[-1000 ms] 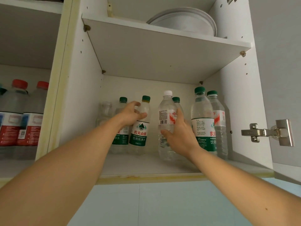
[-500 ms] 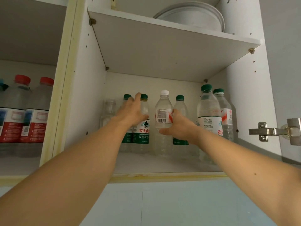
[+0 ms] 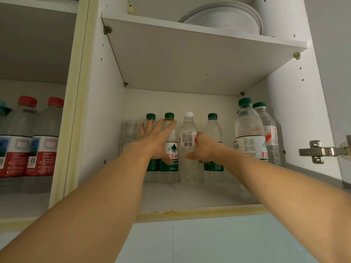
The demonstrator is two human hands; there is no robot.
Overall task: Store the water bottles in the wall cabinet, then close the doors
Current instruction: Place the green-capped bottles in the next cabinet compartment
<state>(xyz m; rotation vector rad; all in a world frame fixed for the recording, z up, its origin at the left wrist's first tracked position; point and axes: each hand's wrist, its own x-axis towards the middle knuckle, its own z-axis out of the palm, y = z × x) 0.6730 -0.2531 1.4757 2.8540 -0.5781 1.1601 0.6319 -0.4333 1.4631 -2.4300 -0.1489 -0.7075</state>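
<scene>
White wall cabinet open, filling the frame; lower compartment at centre lined with upright water bottles. Left hand at centre, fingers spread wide, palm against a green-capped bottle, not closed around it. Right hand just to its right, curled about the white-capped bottle, thumb across the front below the label, bottle standing on the cabinet floor. More green-capped bottles at centre right. Red-capped bottles in the left compartment. White plates on the upper shelf. Metal hinge at right edge.
</scene>
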